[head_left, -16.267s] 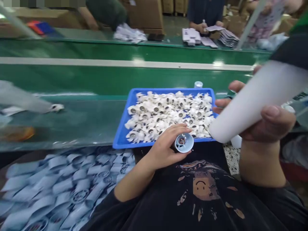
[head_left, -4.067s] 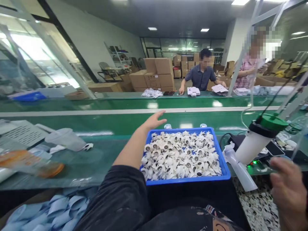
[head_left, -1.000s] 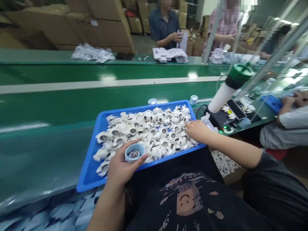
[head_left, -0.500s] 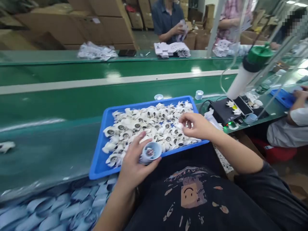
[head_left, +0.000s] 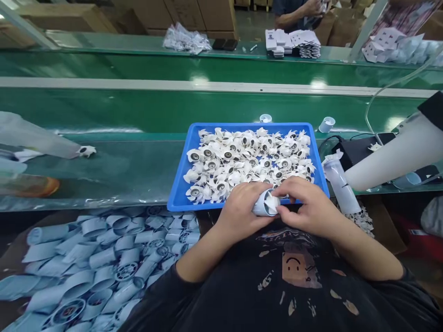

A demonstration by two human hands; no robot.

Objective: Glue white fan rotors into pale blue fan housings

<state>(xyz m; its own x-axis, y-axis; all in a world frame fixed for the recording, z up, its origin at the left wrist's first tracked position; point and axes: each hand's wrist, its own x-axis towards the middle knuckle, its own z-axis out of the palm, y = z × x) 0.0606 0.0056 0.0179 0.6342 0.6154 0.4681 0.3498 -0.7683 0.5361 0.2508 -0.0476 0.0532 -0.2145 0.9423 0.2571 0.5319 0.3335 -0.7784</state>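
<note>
My left hand point(head_left: 244, 207) is wrapped round a light-blue cylindrical housing point(head_left: 260, 206), its open end turned to the right. With thumb and fingers, my right hand point(head_left: 304, 205) pinches a white fan blade point(head_left: 272, 203) at the mouth of that housing; the blade sits at least partly inside the rim. Just beyond both hands lies a blue tray point(head_left: 178, 184) heaped with white fan blades point(head_left: 226, 155) that have dark round hubs. The inside of the held housing is mostly hidden by the blade.
Many blue housings point(head_left: 93, 258) fill a bin at lower left. Two more, a standing housing point(head_left: 266, 118) and a tilted housing point(head_left: 326, 124), are behind the tray. A white tube point(head_left: 394, 147) slants in at right. A co-worker's arm point(head_left: 294, 16) shows across the green bench point(head_left: 138, 108).
My right hand has come from the tray to the housing, bringing a white fan blade to its mouth. The housing is now tipped sideways. The camera view has turned and shifted.
</note>
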